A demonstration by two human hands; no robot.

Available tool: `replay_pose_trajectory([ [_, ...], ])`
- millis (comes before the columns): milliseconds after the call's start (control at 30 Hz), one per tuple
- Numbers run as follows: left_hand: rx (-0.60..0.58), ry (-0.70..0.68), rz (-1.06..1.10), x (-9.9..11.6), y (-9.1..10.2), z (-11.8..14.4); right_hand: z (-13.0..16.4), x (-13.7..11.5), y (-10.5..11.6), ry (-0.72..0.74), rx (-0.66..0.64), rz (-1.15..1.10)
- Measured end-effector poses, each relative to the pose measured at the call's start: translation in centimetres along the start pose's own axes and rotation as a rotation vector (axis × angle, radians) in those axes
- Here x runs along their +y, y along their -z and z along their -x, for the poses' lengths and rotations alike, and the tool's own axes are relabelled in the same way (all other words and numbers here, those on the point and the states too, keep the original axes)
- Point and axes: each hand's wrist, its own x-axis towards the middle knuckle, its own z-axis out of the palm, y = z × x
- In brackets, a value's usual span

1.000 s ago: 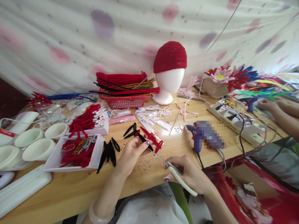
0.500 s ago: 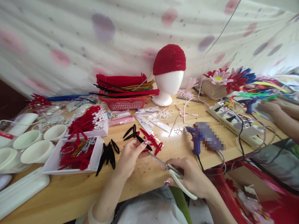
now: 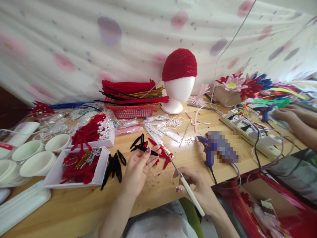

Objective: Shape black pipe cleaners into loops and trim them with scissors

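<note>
Between thumb and fingers, my left hand [image 3: 137, 170] pinches a black hair clip [image 3: 151, 152] over the table. My right hand [image 3: 195, 188] grips white-handled scissors [image 3: 190, 191], seen edge-on. Their blades point up and left, just right of the clip and apart from it. Beyond the blades lie red fuzzy pieces [image 3: 167, 158] beside a small packet. More black hair clips [image 3: 114, 167] lie in a pile left of my left wrist, and others [image 3: 136, 142] lie behind the held one.
Right of the scissors rests a blue glue gun [image 3: 209, 150] with its cord. A power strip [image 3: 250, 132] stands behind it, near another person's hands [image 3: 284, 114]. A white box [image 3: 101, 170] of red pieces, paper cups [image 3: 37, 165], a red basket [image 3: 133, 111] and a foam head [image 3: 179, 89] surround the work.
The scissors have turned edge-on and their tips have moved up, away from the held clip. My left hand has shifted slightly and still holds the clip.
</note>
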Motion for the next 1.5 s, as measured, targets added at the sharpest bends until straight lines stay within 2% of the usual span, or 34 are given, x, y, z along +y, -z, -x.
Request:
replay_pose_trajectory([
  [267, 0.0, -0.016, -0.032, -0.5, -0.9, 1.3, 0.0, 0.6, -2.6, 0.037, -0.084, -0.286],
  [767, -0.007, -0.026, -0.106, -0.5, -0.7, 1.0, 0.2, 1.5, -1.9, -0.015, -0.169, -0.414],
  [1033, 0.0, -0.017, -0.148, -0.6, -0.4, 0.9, 0.1, 1.6, -1.9, -0.042, -0.176, -0.455],
  [1300, -0.011, 0.012, -0.096, -0.6, -0.2, 0.7, 0.0, 1.8, -2.2, -0.095, -0.175, -0.436],
  [1400, 0.017, -0.002, -0.096, -0.6, 0.0, 0.5, 0.0, 2.1, -2.2, -0.029, -0.159, -0.392],
  [1500, 0.031, -0.023, -0.127, -0.6, 0.3, 0.3, 0.0, 1.7, -2.0, 0.055, -0.084, -0.299],
])
